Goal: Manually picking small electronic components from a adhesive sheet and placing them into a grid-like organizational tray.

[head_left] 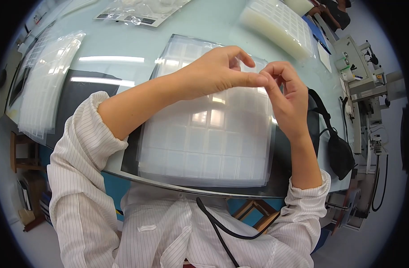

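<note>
In front of me lies a stack of clear plastic sheets (191, 147), marked off in a grid of rectangular pockets. Both hands hover over its far half. My left hand (213, 73) has its thumb stretched out to the right and its fingers bent, with a gap between them and the thumb; nothing shows in that gap. Touching the tip of that thumb are the fingertips of my right hand (287, 91), which are drawn together in a pinch. Whatever they pinch, if anything, is too small or hidden to make out.
More gridded plastic sheets are piled at the left (46, 85) and back right (276, 27). A clear plastic bag (142, 11) lies at the back. Right of the stack is a black strapped item (338, 149). Machinery (370, 94) and another person (336, 13) are beyond.
</note>
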`<state>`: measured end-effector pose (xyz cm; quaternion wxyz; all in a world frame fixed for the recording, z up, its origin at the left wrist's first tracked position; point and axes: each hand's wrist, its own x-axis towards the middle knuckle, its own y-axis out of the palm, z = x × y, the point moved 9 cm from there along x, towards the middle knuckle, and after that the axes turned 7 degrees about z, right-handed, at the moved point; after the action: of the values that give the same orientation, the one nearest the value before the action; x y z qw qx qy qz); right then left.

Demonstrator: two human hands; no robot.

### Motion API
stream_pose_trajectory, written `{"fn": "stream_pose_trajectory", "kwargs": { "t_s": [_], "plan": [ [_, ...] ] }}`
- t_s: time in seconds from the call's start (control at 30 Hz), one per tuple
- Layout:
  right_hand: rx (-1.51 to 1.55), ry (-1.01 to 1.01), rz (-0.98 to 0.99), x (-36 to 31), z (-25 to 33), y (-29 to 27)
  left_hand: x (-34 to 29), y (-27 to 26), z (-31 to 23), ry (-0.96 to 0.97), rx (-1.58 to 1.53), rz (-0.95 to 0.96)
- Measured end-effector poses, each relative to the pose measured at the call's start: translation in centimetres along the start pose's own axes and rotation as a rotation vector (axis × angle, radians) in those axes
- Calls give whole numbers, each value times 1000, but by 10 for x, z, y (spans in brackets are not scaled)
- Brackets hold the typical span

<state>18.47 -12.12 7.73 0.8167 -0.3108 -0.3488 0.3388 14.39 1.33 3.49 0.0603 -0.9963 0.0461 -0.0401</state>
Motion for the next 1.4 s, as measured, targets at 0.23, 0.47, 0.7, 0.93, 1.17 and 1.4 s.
{"fn": "stream_pose_trajectory", "kwargs": {
  "t_s": [0.23, 0.47, 0.7, 0.93, 1.17, 1.4],
  "plan": [
    [-321, 30, -94, -10, -20, -9, 7, 8, 10, 44, -59, 68],
    [-466, -53, -10, -8, -14, -2, 1, 1, 20, -2, -194, 33],
    [-408, 12, 10, -8, -19, -3, 2, 2, 17, 14, -171, 25],
    [-471, -71, -17, -10, -13, -2, 0, -1, 17, -3, -55, 36],
    [346, 37, -52, -13, 5, -14, -7, 27, -29, 93, 151, 174],
    [-197, 70, 8, -40, -8, -8, -7, 15, 7, -33, -103, 76]
  ]
}}
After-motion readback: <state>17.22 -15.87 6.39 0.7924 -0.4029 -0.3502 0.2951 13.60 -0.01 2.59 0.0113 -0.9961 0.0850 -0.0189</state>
